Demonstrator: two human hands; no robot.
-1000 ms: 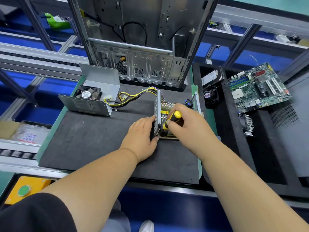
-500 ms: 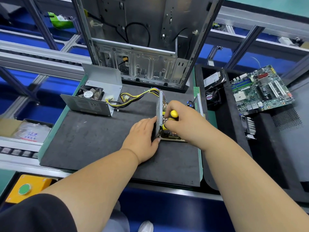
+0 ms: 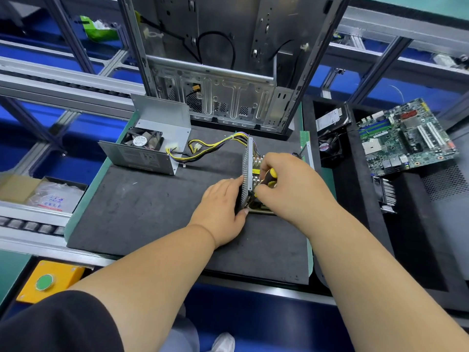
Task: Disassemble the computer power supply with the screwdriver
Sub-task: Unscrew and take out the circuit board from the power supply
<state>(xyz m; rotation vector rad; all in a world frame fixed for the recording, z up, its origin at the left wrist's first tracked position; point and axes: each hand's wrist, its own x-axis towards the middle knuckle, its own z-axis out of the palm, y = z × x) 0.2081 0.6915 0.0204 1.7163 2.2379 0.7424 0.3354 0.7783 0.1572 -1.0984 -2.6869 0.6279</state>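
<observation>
The open power supply chassis [image 3: 246, 168] stands in the middle of the black mat [image 3: 142, 214], its perforated wall upright and its circuit board beside that wall. My left hand [image 3: 223, 207] grips the wall's near end, thumb at the lower corner. My right hand [image 3: 286, 184] is curled round the yellow-and-black screwdriver [image 3: 269, 177], which points down into the board. The tip is hidden. A yellow and black cable bundle [image 3: 210, 146] runs left to the removed grey cover with its fan [image 3: 147, 146].
An empty computer case [image 3: 223, 72] stands upright behind the mat. At right, a black tray holds a motherboard [image 3: 406, 138], a small fan [image 3: 328, 146], a hard drive [image 3: 330, 118] and a heatsink [image 3: 387, 191]. A yellow box with a green button [image 3: 45, 282] sits at front left.
My right hand with the screwdriver has shifted slightly along the board and the handle has turned in my grip. My left hand keeps its hold on the wall.
</observation>
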